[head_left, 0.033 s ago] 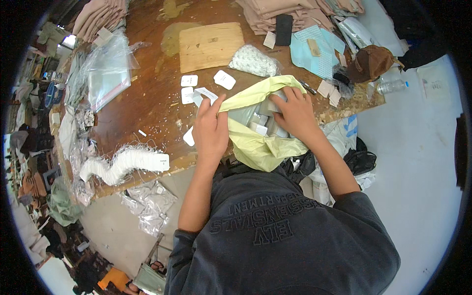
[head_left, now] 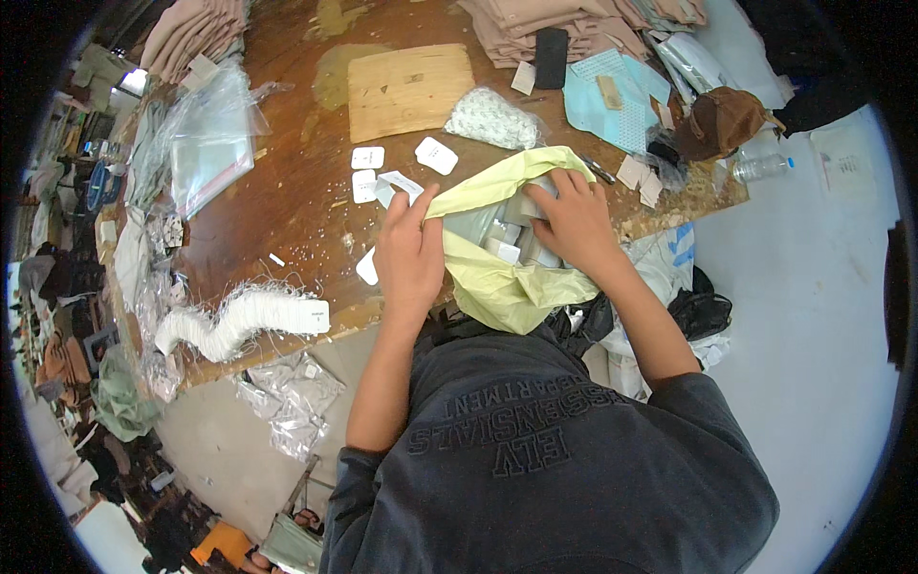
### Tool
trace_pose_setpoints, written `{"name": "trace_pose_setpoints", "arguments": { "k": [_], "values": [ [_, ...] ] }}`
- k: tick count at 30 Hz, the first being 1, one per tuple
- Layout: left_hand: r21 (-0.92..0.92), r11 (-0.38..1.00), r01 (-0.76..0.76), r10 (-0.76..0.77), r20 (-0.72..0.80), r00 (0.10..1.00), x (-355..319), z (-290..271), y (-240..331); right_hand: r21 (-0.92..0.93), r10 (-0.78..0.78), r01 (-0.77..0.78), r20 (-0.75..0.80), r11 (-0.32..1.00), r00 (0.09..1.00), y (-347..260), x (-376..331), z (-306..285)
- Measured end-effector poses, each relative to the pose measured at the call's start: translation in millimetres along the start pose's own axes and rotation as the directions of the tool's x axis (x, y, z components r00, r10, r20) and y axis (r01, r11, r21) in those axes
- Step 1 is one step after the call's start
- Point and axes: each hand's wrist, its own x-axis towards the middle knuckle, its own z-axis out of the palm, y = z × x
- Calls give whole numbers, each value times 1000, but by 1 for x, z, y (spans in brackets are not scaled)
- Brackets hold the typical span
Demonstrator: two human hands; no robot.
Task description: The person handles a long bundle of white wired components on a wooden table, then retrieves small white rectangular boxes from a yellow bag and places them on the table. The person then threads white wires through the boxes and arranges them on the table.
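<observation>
A soft pale-yellow bag (head_left: pixel 507 292) stands with its mouth spread at the near table edge, against my front. Inside it lie several small whitish block-like bundles (head_left: pixel 504 239). My left hand (head_left: pixel 411 253) pinches the bag's left rim between thumb and fingers. A folded white tag (head_left: pixel 400 182) shows just beyond those fingertips; whether they touch it I cannot tell. My right hand (head_left: pixel 579 222) reaches over the right rim into the mouth, fingers bent and thumb down beside a greyish-white bundle. Its fingertips are partly hidden, so what they grip is unclear.
White rounded tags (head_left: pixel 436 155) lie left of the bag, near a wooden board (head_left: pixel 411 91) and a clear bag of small pieces (head_left: pixel 492 119). A row of strung white tags (head_left: pixel 244 320) rests at the near left. Beyond are folded pink cloths (head_left: pixel 535 33) and a brown cap (head_left: pixel 719 124).
</observation>
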Motion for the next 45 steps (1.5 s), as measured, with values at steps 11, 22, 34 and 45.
{"name": "trace_pose_setpoints", "arguments": {
  "k": [11,22,34,45],
  "values": [
    [-39,998,-56,57,29,998,6,-2,-3,-48,15,-19,-89,999,996,-2,3,7],
    [-43,995,-94,95,25,995,3,-4,-11,-3,3,-3,-149,1000,989,-7,2,9],
    [-13,988,-155,156,52,986,5,-7,-7,102,42,-43,11,994,999,-11,-54,-20],
    [6,985,-174,174,13,985,17,-7,-10,-20,-21,21,-31,1000,999,-17,-44,-4]
  ]
}}
